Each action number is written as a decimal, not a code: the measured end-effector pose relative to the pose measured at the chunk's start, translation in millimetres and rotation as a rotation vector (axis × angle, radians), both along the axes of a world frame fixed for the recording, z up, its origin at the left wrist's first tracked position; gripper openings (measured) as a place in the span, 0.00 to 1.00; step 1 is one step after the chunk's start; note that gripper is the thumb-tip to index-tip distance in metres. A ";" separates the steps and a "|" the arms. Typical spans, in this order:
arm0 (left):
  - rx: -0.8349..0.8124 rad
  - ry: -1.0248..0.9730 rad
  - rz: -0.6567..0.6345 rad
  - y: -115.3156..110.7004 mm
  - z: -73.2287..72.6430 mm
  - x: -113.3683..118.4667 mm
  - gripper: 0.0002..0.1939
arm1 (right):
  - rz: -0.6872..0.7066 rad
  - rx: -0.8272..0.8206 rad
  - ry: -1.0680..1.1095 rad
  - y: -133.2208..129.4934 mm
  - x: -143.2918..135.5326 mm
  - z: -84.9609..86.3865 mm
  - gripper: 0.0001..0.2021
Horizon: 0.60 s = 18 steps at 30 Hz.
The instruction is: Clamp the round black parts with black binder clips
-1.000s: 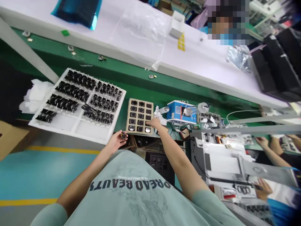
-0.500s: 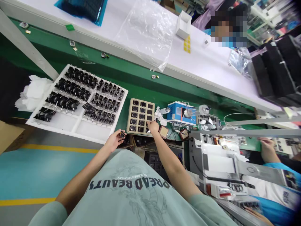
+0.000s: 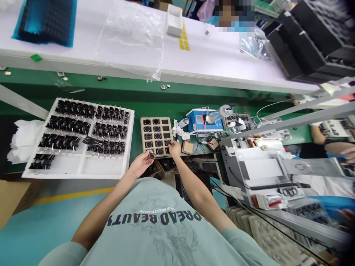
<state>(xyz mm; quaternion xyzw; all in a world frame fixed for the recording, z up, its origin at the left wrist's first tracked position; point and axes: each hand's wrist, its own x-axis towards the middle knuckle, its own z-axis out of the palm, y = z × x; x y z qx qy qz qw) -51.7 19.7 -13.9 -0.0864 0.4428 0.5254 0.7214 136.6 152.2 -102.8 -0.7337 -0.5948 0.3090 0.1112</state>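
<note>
My left hand [image 3: 141, 163] is closed, its fingertips pinching a small round watch case [image 3: 151, 155] with a dark face, just off the near left corner of a beige compartment tray [image 3: 142, 134]. My right hand [image 3: 175, 150] reaches over the tray's near right part. Its fingers pinch at another round dark watch case [image 3: 168, 142] in the right column; the fingers partly hide it. Round dark pieces fill the left and middle columns. Further up the right column, the compartments show only flat dark bottoms.
To the left lies a white foam tray [image 3: 102, 164] with rows of black binder clips [image 3: 107, 147]. Right of the beige tray are crumpled tissue [image 3: 177, 129], a brown-edged pad [image 3: 188, 147] and a blue device [image 3: 196, 123]. A white shelf [image 3: 210, 62] runs above; a co-worker's hand [image 3: 317, 133] is far right.
The view has turned, shifting the bench leftward in the picture. My right hand stays at the tray's right column, where a round piece now shows by its fingertips. My left hand still holds its piece.
</note>
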 end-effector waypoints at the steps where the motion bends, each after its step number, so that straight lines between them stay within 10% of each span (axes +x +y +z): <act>1: 0.008 0.002 0.011 3.0 0.7 1.6 0.03 | -0.004 -0.001 0.027 -1.6 0.1 5.5 0.15; 7: 0.111 0.109 -0.040 13.6 -3.3 13.4 0.10 | 0.383 0.085 0.544 -52.4 -9.2 64.0 0.21; 11: 0.120 0.309 -0.122 21.5 -4.7 27.9 0.18 | 0.573 0.119 0.501 -64.6 -12.0 85.8 0.13; 14: 0.098 0.426 -0.142 22.5 -3.3 33.4 0.21 | 0.313 0.047 0.550 -41.3 -0.3 71.6 0.05; 18: 0.067 0.522 -0.128 4.2 -5.1 22.2 0.23 | -0.409 -0.258 0.887 10.1 12.5 34.6 0.07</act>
